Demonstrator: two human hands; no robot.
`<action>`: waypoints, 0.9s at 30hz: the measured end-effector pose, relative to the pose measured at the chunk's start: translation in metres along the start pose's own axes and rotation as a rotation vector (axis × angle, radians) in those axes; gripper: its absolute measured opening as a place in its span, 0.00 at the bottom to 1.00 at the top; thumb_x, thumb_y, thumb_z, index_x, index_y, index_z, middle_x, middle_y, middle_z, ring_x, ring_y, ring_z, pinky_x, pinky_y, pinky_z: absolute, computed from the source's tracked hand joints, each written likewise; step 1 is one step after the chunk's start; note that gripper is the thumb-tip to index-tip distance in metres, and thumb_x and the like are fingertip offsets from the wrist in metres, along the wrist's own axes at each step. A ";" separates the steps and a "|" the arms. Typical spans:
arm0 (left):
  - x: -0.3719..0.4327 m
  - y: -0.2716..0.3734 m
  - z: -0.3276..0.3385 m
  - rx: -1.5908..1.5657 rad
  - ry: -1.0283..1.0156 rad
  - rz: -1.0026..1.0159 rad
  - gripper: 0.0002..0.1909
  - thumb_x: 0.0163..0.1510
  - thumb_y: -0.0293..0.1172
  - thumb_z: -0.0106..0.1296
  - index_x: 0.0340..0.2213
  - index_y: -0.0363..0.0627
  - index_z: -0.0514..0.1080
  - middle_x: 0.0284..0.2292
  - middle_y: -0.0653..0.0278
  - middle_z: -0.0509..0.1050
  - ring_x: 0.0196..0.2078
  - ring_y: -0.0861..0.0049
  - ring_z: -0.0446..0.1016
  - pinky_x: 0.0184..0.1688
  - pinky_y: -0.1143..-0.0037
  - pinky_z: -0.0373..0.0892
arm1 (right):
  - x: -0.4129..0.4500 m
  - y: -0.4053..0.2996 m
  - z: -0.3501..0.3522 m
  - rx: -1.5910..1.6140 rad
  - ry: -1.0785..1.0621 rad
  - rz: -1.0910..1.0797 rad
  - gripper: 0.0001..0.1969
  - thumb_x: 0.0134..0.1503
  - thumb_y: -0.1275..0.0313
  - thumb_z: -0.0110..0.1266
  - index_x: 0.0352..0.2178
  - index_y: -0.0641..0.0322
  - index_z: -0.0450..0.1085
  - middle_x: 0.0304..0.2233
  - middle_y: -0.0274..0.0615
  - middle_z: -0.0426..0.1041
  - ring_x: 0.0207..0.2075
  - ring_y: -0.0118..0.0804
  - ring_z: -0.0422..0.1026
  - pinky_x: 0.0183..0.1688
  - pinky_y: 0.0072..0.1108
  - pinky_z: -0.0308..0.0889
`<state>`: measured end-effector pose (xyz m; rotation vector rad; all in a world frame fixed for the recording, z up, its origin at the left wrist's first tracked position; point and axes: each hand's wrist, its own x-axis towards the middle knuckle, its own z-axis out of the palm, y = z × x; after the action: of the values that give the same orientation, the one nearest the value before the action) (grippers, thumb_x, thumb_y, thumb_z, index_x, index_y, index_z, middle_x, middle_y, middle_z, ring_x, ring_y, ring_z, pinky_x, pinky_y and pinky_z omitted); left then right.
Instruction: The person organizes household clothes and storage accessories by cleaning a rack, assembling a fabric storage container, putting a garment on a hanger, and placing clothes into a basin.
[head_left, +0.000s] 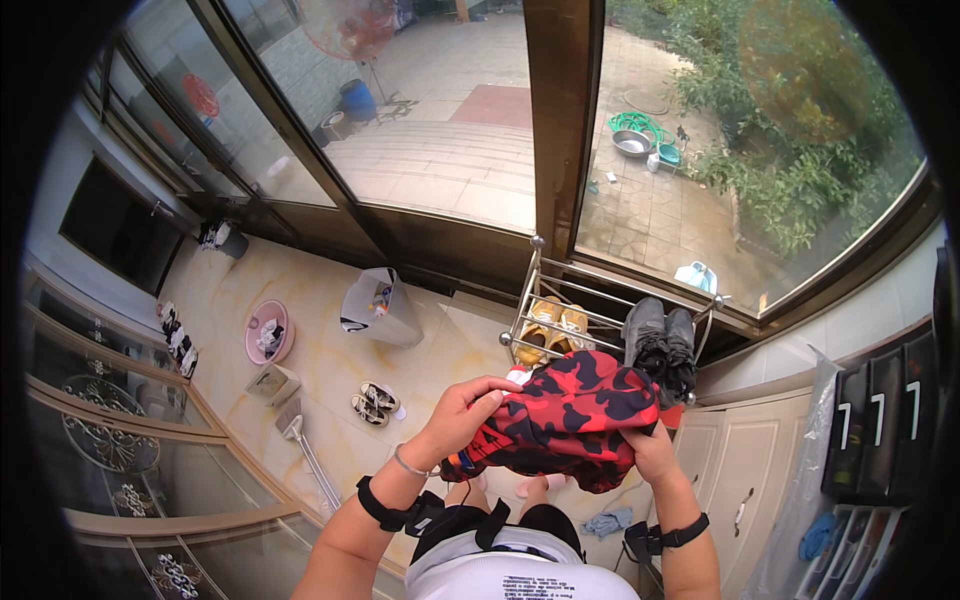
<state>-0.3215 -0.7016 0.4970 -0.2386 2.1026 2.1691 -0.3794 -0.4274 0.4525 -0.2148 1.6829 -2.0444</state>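
Note:
A bunched garment with a red and black camouflage pattern (577, 412) is held up in front of my body, between both hands. At its left side, my left hand (469, 412) grips the cloth near a small white and red part. My right hand (651, 450) grips the right edge, its fingers partly hidden by the fabric. Just beyond the garment stands a metal shoe rack (592, 274), with yellow shoes (551, 326) and dark grey shoes (660, 337) on it.
On the tiled floor to the left are a white bin (382, 315), a pink basin (268, 332) with cloth, a cardboard box (273, 384), a broom (300, 435) and black sneakers (375, 403). A blue-grey cloth (607, 522) lies near my feet. Cabinets (750, 457) stand at the right.

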 end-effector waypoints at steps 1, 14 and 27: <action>-0.011 -0.006 -0.016 -0.008 0.040 0.005 0.12 0.52 0.28 0.42 0.35 0.36 0.71 0.29 0.66 0.72 0.30 0.87 0.67 0.37 0.84 0.63 | 0.002 -0.008 0.015 -0.074 -0.051 0.004 0.14 0.49 0.77 0.49 0.39 0.68 0.67 0.39 0.37 0.71 0.41 0.31 0.68 0.46 0.22 0.60; -0.171 -0.106 -0.287 0.363 0.651 -0.020 0.13 0.51 0.36 0.47 0.29 0.37 0.72 0.23 0.58 0.74 0.26 0.73 0.72 0.31 0.77 0.66 | 0.088 0.008 0.280 -0.562 -0.231 -0.018 0.06 0.46 0.78 0.52 0.28 0.68 0.71 0.24 0.33 0.72 0.25 0.20 0.67 0.29 0.15 0.64; -0.264 -0.155 -0.398 0.311 0.733 -0.219 0.10 0.44 0.32 0.52 0.30 0.43 0.72 0.27 0.56 0.74 0.29 0.65 0.73 0.34 0.73 0.67 | 0.150 0.100 0.461 -1.517 -1.006 -0.058 0.14 0.46 0.63 0.52 0.32 0.60 0.70 0.26 0.56 0.70 0.30 0.52 0.70 0.35 0.32 0.65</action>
<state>-0.0191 -1.0862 0.3837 -1.3233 2.5461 1.7426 -0.2940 -0.9147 0.4366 -1.4222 1.9779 -0.0653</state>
